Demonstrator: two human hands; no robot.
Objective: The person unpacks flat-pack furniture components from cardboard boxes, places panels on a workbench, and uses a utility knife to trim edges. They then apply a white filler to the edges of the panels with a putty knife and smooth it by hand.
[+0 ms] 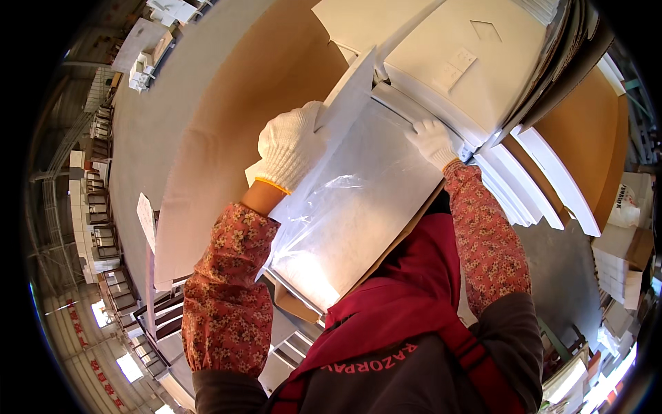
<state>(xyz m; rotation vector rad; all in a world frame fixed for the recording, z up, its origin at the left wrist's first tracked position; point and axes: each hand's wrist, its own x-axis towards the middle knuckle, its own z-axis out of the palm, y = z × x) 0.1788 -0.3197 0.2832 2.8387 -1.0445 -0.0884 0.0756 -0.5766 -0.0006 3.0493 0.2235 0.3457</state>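
My left hand (289, 146), in a white knit glove, is closed on the edge of a thin white panel (350, 86) that stands tilted up. Clear plastic film (303, 207) hangs from beside this hand over a smooth silver-grey sheet (372, 214) lying in front of me. My right hand (433, 141), gloved the same way, lies with fingers apart at the far right edge of the silver-grey sheet, by a white rail (414, 109). The thumb side of my left hand is partly hidden by the panel and film.
A large cream-white panel (441, 58) lies beyond the rail. Brown cardboard (227, 131) spreads at the left, with more cardboard (586, 131) at the right. White strips (514, 183) stick out beside my right forearm. Cartons (617, 255) stand at the far right.
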